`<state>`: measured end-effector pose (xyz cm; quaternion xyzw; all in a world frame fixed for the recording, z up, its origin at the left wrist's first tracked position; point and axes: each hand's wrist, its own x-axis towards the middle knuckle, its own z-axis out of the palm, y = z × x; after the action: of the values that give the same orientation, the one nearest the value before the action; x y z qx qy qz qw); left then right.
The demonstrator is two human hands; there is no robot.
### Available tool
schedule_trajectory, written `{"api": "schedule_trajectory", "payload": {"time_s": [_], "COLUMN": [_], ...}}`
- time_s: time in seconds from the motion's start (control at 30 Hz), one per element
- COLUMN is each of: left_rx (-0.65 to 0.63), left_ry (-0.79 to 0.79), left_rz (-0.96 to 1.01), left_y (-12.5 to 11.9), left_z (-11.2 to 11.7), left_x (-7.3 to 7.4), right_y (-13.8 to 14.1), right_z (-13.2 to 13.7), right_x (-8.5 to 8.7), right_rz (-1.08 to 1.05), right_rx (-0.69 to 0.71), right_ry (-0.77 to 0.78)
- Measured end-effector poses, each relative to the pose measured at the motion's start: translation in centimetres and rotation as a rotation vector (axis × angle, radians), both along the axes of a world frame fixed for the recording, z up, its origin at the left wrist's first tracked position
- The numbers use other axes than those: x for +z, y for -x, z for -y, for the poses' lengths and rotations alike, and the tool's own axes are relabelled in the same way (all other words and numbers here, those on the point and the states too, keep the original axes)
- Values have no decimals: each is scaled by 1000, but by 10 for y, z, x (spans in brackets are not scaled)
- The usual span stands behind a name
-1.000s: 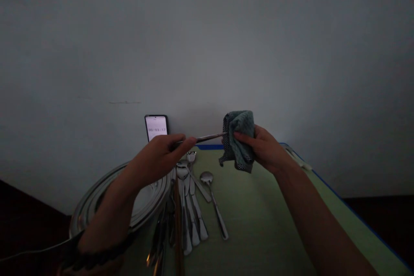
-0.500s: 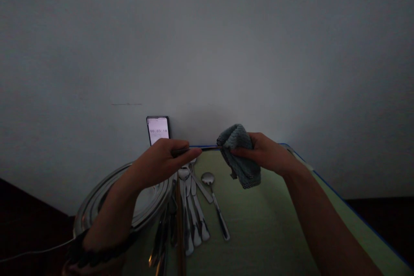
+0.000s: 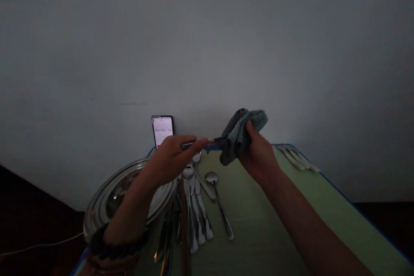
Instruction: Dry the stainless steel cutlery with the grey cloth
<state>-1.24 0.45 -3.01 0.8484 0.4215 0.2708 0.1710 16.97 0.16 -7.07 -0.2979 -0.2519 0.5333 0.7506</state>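
Right, both hands are raised over the green table, close to the wall. On one side the left hand, a dark bracelet on its wrist, is pinching one end of a slim metal piece of cutlery between thumb and fingers, holding it roughly level. Opposite, the right hand is closed around a teal cloth, and that cloth is bunched over the other end of the cutlery, so I can't tell what kind of utensil it is. Below the hands, a row of spoons lies side by side on the table, with a single spoon just to their right. A round steel plate sits at the left edge, under the left forearm. A phone with a lit screen leans upright against the wall, and more cutlery lies at the far right corner
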Motion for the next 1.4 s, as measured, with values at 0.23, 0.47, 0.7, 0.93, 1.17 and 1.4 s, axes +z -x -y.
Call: {"api": "schedule_trajectory", "payload": {"time_s": [0.23,0.47,0.7,0.93,1.17,1.4], "left_rx": [-45,-87,-239,-275,117,19], "left_ry": [-9,-56,121,333,-218,-408], "left_rz": [-101,-333,-376,-317,21,-49], "left_y": [-26,-30,-22,-4,0,-6], "left_z": [11,11,19,10,5,10], "left_x": [-3,-20,-15,2,7,8], "right_y": [4,15,11,-1,-9,-2], "right_z": [-6,-2,0,-2,12,23], "right_x": [-12,-11,-7,-12,1,11], "right_rz": [-173,-137,-145,261,999,1278], "right_rx": [-14,161,160,-7,59,104], "right_ry": [17,74,88,-34,-195,-366]}}
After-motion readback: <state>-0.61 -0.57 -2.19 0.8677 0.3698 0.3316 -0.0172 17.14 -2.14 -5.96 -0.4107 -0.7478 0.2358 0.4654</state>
